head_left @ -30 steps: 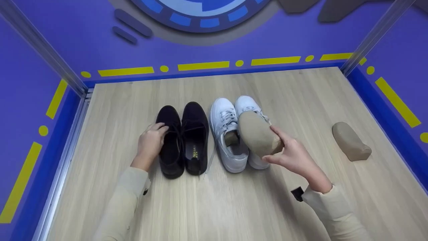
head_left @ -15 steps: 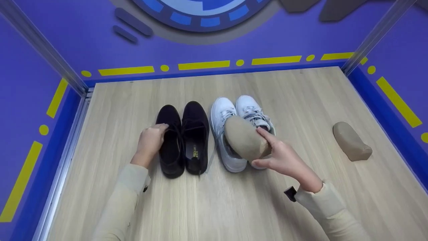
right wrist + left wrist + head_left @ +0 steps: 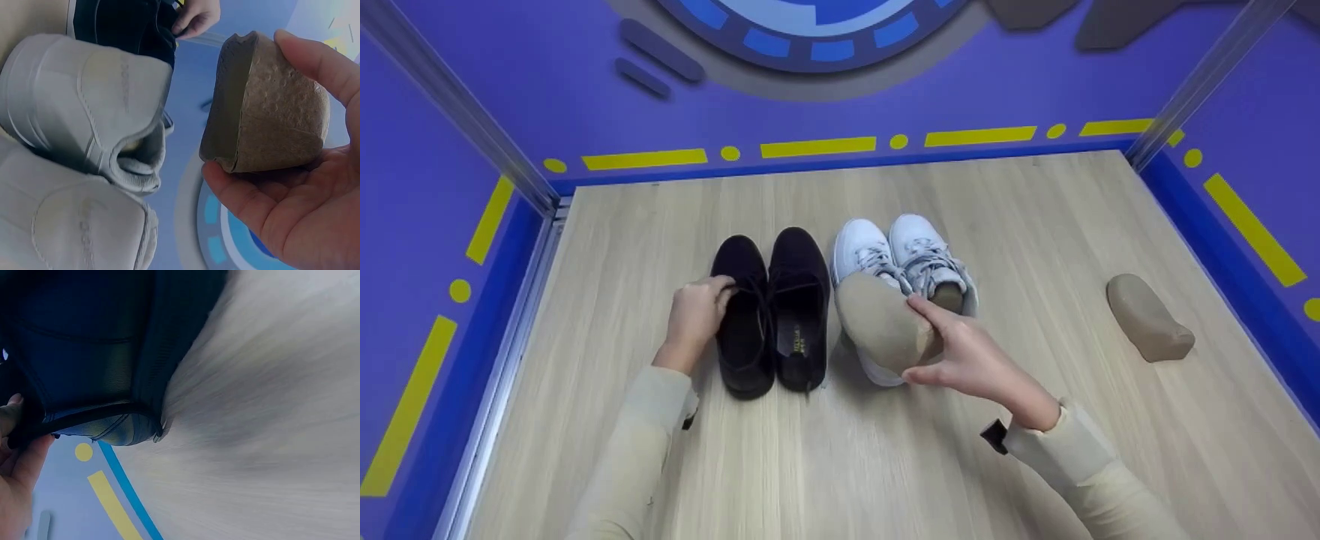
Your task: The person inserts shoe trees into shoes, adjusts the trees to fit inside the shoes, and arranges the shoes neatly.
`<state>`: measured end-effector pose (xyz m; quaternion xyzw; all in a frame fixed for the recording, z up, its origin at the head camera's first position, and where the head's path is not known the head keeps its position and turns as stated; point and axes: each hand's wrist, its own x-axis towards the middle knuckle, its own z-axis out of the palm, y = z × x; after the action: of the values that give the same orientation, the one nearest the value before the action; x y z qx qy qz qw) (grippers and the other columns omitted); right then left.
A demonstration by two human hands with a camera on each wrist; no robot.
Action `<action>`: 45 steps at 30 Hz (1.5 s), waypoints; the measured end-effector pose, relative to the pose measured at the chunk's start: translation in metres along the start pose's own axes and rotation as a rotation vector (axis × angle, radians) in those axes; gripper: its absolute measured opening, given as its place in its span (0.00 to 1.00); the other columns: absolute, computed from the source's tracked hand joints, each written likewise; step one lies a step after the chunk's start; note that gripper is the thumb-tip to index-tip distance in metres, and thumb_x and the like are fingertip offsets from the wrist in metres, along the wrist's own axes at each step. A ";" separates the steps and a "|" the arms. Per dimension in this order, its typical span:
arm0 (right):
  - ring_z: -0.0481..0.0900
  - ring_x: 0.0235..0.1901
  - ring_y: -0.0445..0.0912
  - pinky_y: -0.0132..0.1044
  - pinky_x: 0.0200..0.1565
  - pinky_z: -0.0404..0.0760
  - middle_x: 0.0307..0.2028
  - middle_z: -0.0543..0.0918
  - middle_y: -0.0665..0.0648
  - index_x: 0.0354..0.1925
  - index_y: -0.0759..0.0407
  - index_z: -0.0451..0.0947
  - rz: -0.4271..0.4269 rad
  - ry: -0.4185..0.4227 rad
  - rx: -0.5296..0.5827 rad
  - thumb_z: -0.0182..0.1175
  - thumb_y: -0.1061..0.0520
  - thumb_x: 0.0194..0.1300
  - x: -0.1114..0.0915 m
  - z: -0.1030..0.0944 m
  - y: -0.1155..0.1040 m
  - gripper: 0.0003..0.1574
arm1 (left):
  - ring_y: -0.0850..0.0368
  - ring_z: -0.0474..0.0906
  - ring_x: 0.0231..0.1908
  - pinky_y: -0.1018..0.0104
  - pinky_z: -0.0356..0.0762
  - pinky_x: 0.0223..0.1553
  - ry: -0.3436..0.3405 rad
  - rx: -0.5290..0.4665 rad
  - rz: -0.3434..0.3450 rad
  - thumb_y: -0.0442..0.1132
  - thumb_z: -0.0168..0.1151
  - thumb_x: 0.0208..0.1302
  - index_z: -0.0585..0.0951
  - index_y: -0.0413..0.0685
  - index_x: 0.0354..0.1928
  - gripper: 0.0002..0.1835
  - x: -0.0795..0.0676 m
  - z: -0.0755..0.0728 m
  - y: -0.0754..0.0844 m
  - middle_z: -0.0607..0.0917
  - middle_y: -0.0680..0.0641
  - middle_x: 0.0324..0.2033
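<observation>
My right hand [image 3: 971, 356] grips a brown moulded shoe insert [image 3: 881, 322] between thumb and fingers. It is held up over the left white sneaker [image 3: 859, 240], hiding that shoe's opening; in the right wrist view the insert's hollow end [image 3: 230, 104] shows. Beside it stands the right white sneaker [image 3: 915, 231], with something brown [image 3: 947, 296] in its opening. Two black shoes stand to the left. My left hand [image 3: 694, 319] pinches the upper edge of the left black shoe [image 3: 737, 259], as the left wrist view shows too. The right black shoe [image 3: 797, 251] has an open collar and printed insole.
A second brown shoe insert [image 3: 1147, 319] lies alone on the right of the wood-grain board [image 3: 1035, 217]. Purple panels [image 3: 825, 112] with yellow marks enclose the board at the back and both sides. Metal posts [image 3: 1192, 82] stand at the back corners.
My right hand has carried the insert left, from over the right white sneaker to over the left one. The left hand stays at the left black shoe, almost still.
</observation>
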<state>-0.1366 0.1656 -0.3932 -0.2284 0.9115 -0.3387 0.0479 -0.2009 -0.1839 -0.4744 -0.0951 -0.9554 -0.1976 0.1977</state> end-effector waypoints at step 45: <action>0.69 0.56 0.49 0.41 0.56 0.68 0.57 0.70 0.60 0.61 0.61 0.60 -0.126 -0.127 -0.038 0.71 0.49 0.35 0.022 0.051 -0.024 0.55 | 0.48 0.80 0.30 0.56 0.74 0.34 -0.034 -0.106 -0.143 0.38 0.62 0.52 0.78 0.42 0.29 0.06 0.000 -0.002 -0.004 0.84 0.43 0.27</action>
<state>-0.1342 0.1095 -0.4153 -0.3070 0.8968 -0.3086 0.0799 -0.2013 -0.1881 -0.4743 -0.0401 -0.9512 -0.2597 0.1616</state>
